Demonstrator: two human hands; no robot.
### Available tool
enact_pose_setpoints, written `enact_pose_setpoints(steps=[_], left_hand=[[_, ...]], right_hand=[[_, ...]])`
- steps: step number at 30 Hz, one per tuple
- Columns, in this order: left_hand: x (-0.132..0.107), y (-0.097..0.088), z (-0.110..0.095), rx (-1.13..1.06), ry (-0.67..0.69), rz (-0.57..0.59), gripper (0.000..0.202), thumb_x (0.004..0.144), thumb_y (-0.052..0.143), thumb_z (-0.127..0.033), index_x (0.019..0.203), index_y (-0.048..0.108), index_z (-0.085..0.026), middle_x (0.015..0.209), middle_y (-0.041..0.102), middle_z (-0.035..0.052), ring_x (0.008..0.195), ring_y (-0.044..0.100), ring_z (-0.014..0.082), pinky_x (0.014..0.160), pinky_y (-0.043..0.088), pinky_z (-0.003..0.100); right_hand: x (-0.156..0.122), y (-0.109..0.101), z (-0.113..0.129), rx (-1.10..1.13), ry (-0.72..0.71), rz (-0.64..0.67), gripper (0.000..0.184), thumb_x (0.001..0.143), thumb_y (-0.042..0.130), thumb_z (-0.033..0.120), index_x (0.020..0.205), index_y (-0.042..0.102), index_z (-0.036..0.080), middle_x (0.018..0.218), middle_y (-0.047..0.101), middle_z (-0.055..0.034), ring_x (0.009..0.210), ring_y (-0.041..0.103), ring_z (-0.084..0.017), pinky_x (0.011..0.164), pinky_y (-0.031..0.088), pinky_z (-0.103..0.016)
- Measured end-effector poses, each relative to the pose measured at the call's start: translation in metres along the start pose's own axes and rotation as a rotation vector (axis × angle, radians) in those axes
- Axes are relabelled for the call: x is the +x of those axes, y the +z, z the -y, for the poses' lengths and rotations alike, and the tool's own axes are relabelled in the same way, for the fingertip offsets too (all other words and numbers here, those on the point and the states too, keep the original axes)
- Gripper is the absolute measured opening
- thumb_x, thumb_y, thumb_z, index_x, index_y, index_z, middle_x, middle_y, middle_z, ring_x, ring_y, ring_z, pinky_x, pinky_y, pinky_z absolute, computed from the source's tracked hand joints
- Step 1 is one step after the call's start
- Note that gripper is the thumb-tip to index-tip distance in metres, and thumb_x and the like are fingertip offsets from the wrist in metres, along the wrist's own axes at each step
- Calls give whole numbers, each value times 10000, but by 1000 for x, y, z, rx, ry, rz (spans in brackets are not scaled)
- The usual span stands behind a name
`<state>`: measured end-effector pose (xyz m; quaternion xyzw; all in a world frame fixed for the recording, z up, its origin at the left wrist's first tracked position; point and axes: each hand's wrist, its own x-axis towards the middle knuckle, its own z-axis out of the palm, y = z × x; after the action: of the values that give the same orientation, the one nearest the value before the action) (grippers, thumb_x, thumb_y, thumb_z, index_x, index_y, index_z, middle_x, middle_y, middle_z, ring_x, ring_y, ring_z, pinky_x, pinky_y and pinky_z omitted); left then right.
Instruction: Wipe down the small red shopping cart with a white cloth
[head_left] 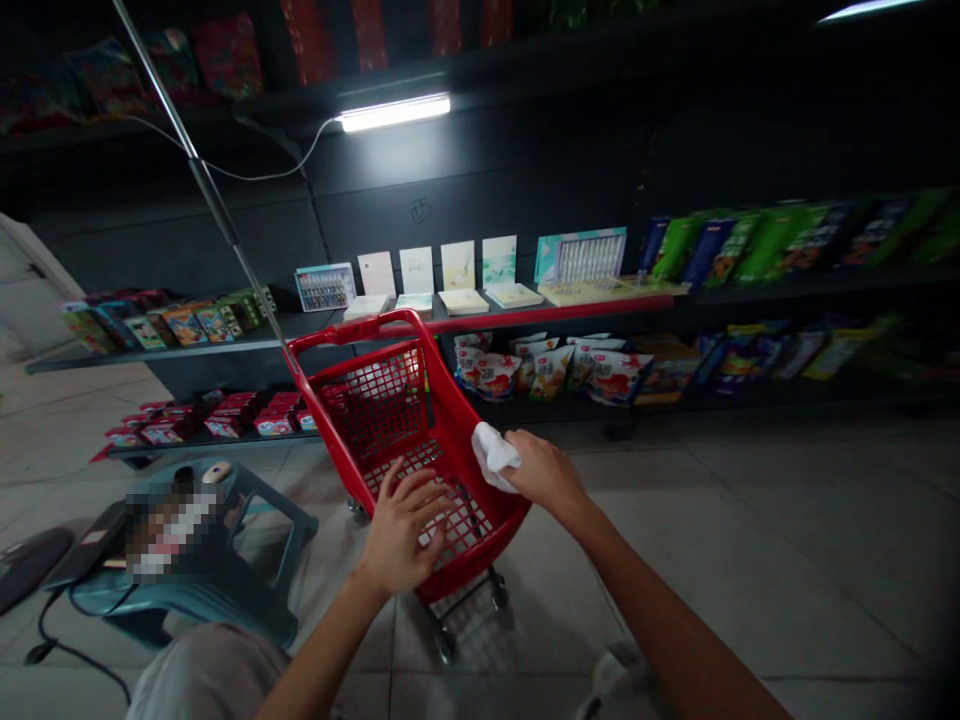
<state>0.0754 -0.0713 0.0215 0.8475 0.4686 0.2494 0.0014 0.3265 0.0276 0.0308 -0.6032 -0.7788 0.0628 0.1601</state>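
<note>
Right hand: the right hand is clamped on a white cloth at the cart's near right side; the fingers bunch it, so a loose fold sticks out past them, likely to keep the fabric between skin and plastic.
Left hand: the left hand has its fingers spread apart and grips nothing; it hangs over the near part of the basket, perhaps for balance or to steady the cart. Whether it touches the rim I cannot tell.
Red cart: the red cart stands on the floor between the person and the shelves, its handle on the far side, which leaves the near end within reach of both hands.
Metal pole: a metal pole slants up from the handle's left corner, seemingly fixed there; the joint is unclear.
Blue-grey stool: the blue-grey stool sits left of the cart, its top carrying small items, probably to keep them handy.
Middle shelf: booklets stand behind flat stacks, likely so the covers face out.
Lower shelf: snack bags lean with fronts outward.
Lamp: the lit lamp hangs above, presumably to brighten the booklets.
</note>
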Motion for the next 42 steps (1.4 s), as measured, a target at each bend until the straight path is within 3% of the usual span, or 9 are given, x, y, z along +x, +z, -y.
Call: enact_pose_setpoints(steps=[3,7,10,13,16,22,28,36,42], left_hand=[[-6,7,2,90,-233,-254,486,891,606,-232,1371,619,-307,1670,341,64,1593,140,380,1233,41,745],[-19,21,16,-51,-532,-419,745,908,612,-279,1592,317,-257,1745,-101,114,1600,-56,415,1226,151,735],[-29,25,31,-212,-560,-394,832,912,564,-238,1642,166,-261,1747,27,123,1610,90,346,1267,239,608],[-36,21,42,-282,-472,-309,847,866,497,-114,1642,200,-277,1673,334,92,1569,282,262,1292,237,536],[-41,14,47,-307,-392,-241,924,765,452,-15,1632,261,-274,1642,395,79,1547,328,236,1301,227,520],[-43,9,53,-355,-335,-159,969,702,403,27,1614,314,-287,1660,370,50,1553,315,209,1302,244,498],[-49,1,57,-389,-305,-102,952,700,418,2,1598,360,-310,1648,403,27,1542,344,216,1293,274,499],[-56,-19,64,-364,-261,6,980,663,394,28,1555,431,-374,1688,323,-27,1564,304,235,1291,270,529],[-56,-17,72,-364,-267,-50,878,765,428,-2,1572,401,-346,1751,72,-19,1607,146,286,1288,229,563]], right_hand=[[-2,-6,1,2,-11,103,169,863,596,284,983,694,215,1059,750,-111,919,716,-260,687,402,-299],[-6,-12,5,13,2,223,230,801,636,280,994,748,225,1007,782,-128,915,744,-289,671,407,-293],[-5,-12,5,37,-3,296,252,764,660,300,977,773,225,978,786,-141,911,753,-308,648,405,-294],[-2,-13,5,61,-13,361,236,735,685,310,930,781,216,961,784,-146,890,754,-307,634,405,-293],[-1,-17,9,40,-22,388,204,727,701,296,899,767,206,940,776,-142,850,746,-294,627,398,-290],[2,-6,26,-5,-20,-90,264,859,625,264,1119,641,217,1137,690,-109,1003,683,-256,709,429,-288],[21,29,16,268,-97,-134,552,852,612,183,1395,511,204,1332,583,-106,1105,643,-235,877,479,-306],[37,37,11,379,-57,-239,440,813,630,169,1252,593,174,1177,637,-102,1055,634,-235,942,482,-318],[30,37,5,408,-12,-319,412,786,593,159,1197,616,169,1116,639,-111,1050,636,-247,975,490,-334]])
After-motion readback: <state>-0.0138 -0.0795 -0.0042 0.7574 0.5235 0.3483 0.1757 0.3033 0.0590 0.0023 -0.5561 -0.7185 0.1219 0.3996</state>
